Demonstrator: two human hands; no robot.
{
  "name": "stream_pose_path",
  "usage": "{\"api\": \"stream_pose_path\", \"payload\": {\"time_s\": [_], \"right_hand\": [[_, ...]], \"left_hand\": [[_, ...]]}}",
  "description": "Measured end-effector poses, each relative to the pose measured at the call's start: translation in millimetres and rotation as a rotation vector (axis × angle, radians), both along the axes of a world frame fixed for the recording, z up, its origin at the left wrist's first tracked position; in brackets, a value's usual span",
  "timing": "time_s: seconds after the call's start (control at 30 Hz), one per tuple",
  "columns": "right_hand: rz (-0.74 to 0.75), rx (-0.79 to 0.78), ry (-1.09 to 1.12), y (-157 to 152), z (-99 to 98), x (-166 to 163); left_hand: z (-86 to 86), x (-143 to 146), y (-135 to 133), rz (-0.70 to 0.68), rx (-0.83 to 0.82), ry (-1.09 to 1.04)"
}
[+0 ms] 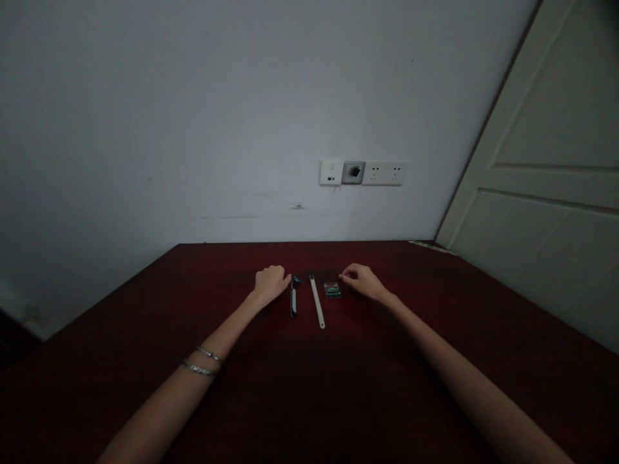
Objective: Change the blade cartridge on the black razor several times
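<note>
Both my arms reach forward over a dark red-brown table (145, 335). My left hand (271, 282) rests on the table with its fingers curled, its fingertips touching the head of a dark razor (293, 298) that lies lengthwise. Just right of the razor lies a white toothbrush (316, 300). Further right sits a small clear case with green contents (332, 290). My right hand (362, 281) lies beside that case with its fingers curled in; I see nothing held in it. Two bracelets (203, 361) circle my left forearm.
A white wall rises behind the table, with a row of wall sockets (362, 173). A white door (546, 193) stands at the right. A thin light strip (430, 247) lies at the table's far right corner.
</note>
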State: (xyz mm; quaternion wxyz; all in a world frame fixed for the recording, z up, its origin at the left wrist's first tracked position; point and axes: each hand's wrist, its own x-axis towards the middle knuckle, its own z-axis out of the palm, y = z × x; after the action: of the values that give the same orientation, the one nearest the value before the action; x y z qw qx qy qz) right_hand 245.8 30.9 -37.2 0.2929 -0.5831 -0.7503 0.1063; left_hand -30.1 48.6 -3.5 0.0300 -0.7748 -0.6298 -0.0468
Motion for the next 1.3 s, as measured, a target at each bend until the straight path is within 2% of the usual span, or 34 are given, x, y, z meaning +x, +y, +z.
{"api": "stream_pose_path", "payload": {"time_s": [0.13, 0.23, 0.33, 0.47, 0.63, 1.3], "right_hand": [[-0.104, 0.113, -0.161, 3, -8.6, 12], [-0.145, 0.148, -0.273, 7, -20.4, 33], [-0.176, 0.137, -0.336, 11, -33.1, 52], [-0.223, 0.059, -0.327, 16, -43.9, 63], [-0.227, 0.034, -0.338, 18, -44.6, 63], [-0.236, 0.022, -0.387, 15, -43.6, 59]], "left_hand": [[-3.5, -19, 15, -0.022, 0.125, 0.031], [-13.3, -33, 26, -0.026, 0.131, 0.018], [-25.9, -44, 33, 0.005, 0.103, -0.009], [-41.0, -53, 37, -0.027, 0.067, -0.035], [-49.1, -58, 38, -0.034, 0.064, -0.066], [-59.1, -60, 45, -0.054, 0.129, -0.081]]}}
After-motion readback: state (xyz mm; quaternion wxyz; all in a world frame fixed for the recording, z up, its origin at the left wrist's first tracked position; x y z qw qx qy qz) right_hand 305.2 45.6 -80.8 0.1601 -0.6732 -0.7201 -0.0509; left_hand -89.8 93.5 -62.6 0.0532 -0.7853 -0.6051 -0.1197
